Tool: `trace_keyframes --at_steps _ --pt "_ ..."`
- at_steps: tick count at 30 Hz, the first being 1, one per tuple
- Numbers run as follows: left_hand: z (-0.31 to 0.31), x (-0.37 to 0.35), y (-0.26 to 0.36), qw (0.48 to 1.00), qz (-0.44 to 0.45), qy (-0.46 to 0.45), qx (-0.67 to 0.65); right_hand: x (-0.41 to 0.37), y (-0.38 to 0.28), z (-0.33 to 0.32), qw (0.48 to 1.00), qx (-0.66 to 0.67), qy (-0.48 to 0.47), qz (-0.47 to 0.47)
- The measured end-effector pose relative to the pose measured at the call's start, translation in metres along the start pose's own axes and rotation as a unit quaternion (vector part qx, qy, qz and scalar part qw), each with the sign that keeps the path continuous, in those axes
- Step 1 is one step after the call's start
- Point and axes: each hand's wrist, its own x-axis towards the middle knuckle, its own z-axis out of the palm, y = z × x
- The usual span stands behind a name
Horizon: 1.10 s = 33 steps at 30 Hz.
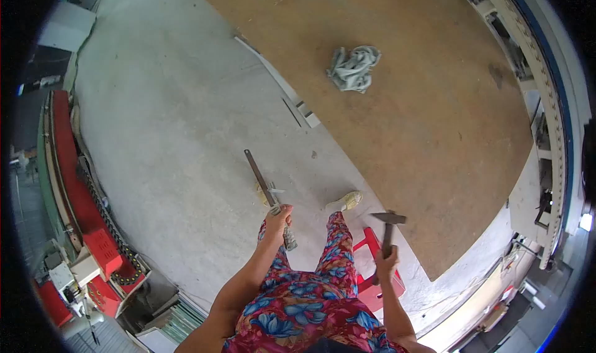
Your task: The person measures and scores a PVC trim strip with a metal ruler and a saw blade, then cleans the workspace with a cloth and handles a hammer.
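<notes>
My left hand is closed around a long flat dark metal bar, which slants up and away and has a small hole near its far tip. A pale, crumpled-looking wrapping shows just below that fist. In my right hand, a hammer is gripped by its dark handle, head up. A red plastic stool stands beside the hammer, partly behind my right forearm. My shoes are on the grey floor.
A large brown board lies on the floor ahead and right, with a crumpled grey cloth on it. Along its left edge is a pale strip. Red machinery with a chain stands at left; a long curved-looking frame runs down the right.
</notes>
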Motion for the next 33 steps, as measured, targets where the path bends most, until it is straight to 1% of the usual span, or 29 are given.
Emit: trace_keyframes --at_steps 2,3,5,6,8,10,12,14,16,18,20,21,22,23,25,26,27,28,29,30,31,32,33 --pt "-0.033 0.026 -0.009 1.0 0.003 0.008 -0.004 -0.007 -0.04 0.04 0.987 0.086 -0.135 0.032" --pt "-0.046 0.034 -0.016 1.0 0.006 0.013 -0.008 0.0 -0.044 0.064 0.983 0.038 -0.178 -0.016" --pt "-0.064 0.042 -0.027 0.999 -0.005 0.031 -0.03 0.013 -0.055 0.11 0.959 -0.048 -0.25 -0.122" --pt "-0.073 0.047 -0.031 0.998 -0.011 0.039 -0.038 0.017 -0.087 0.131 0.942 0.0 -0.333 -0.036" --pt "-0.084 0.055 -0.041 0.997 -0.02 0.051 -0.046 0.034 -0.104 0.177 0.922 -0.068 -0.374 -0.065" --pt "-0.095 0.075 -0.057 0.995 -0.04 0.064 -0.061 0.058 -0.118 0.231 0.897 -0.11 -0.428 -0.013" --pt "-0.096 0.086 -0.079 0.993 -0.06 0.069 -0.074 0.082 -0.095 0.276 0.902 -0.157 -0.386 -0.112" --pt "-0.104 0.098 -0.096 0.99 -0.083 0.069 -0.085 0.106 -0.097 0.318 0.898 -0.149 -0.413 0.023" --pt "-0.108 0.106 -0.106 0.988 -0.108 0.063 -0.095 0.15 -0.024 0.376 0.908 -0.166 -0.384 -0.007" --pt "-0.112 0.118 -0.125 0.986 -0.114 0.057 -0.106 0.183 -0.039 0.395 0.888 -0.114 -0.431 0.116" --pt "-0.114 0.129 -0.14 0.984 -0.121 0.057 -0.118 0.221 -0.029 0.413 0.892 -0.117 -0.422 0.108" --pt "-0.113 0.134 -0.144 0.982 -0.125 0.061 -0.125 0.241 -0.028 0.421 0.89 -0.119 -0.424 0.121" --pt "-0.112 0.138 -0.148 0.981 -0.128 0.065 -0.131 0.261 -0.031 0.429 0.887 -0.12 -0.425 0.135" --pt "-0.111 0.141 -0.15 0.979 -0.136 0.065 -0.134 0.275 -0.044 0.433 0.895 -0.113 -0.407 0.146" --pt "-0.111 0.148 -0.15 0.977 -0.15 0.066 -0.139 0.314 -0.049 0.45 0.906 -0.042 -0.379 0.185" --pt "-0.109 0.152 -0.15 0.977 -0.151 0.065 -0.139 0.333 -0.051 0.458 0.909 -0.073 -0.387 0.135" --pt "-0.106 0.156 -0.149 0.977 -0.151 0.065 -0.14 0.35 -0.068 0.462 0.91 -0.109 -0.383 0.114" --pt "-0.103 0.159 -0.147 0.977 -0.15 0.065 -0.139 0.364 -0.079 0.466 0.926 -0.077 -0.357 0.098" --pt "-0.1 0.16 -0.144 0.977 -0.152 0.064 -0.137 0.372 -0.099 0.467 0.933 -0.013 -0.347 0.094" --pt "-0.097 0.16 -0.139 0.977 -0.153 0.063 -0.134 0.381 -0.115 0.47 0.946 -0.025 -0.316 0.061" --pt "-0.093 0.163 -0.137 0.977 -0.154 0.062 -0.133 0.396 -0.125 0.474 0.946 -0.023 -0.322 0.033" --pt "-0.091 0.165 -0.139 0.977 -0.157 0.061 -0.132 0.404 -0.141 0.474 0.948 0.01 -0.314 0.046" --pt "-0.089 0.165 -0.141 0.976 -0.16 0.059 -0.132 0.411 -0.154 0.477 0.946 0.071 -0.314 0.034"
